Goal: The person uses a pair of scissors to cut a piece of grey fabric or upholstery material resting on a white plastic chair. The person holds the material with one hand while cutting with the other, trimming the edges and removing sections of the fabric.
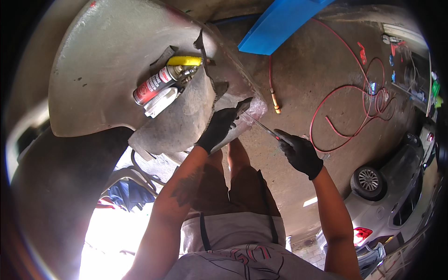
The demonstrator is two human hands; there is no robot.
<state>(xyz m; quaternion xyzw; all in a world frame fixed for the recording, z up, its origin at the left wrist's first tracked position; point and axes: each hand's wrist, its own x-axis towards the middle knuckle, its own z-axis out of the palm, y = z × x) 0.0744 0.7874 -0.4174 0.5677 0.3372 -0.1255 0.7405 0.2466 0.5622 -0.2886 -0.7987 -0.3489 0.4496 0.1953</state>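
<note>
**Gloved hands work a screwdriver at a grey panel edge**

Upper left of the frame we see a big grey panel, with spray cans lying on it at centre-left. At centre, our left hand, black-gloved, grips the panel's torn edge. Right of centre, our right hand is closed around a screwdriver, its tip touching that edge. A red hose coils on the floor at right.

The screwdriver tip vanishes behind the left hand at the grey panel. Its handle is buried in the right hand. Right of the panel, the silver car is cut off by the rim.
</note>
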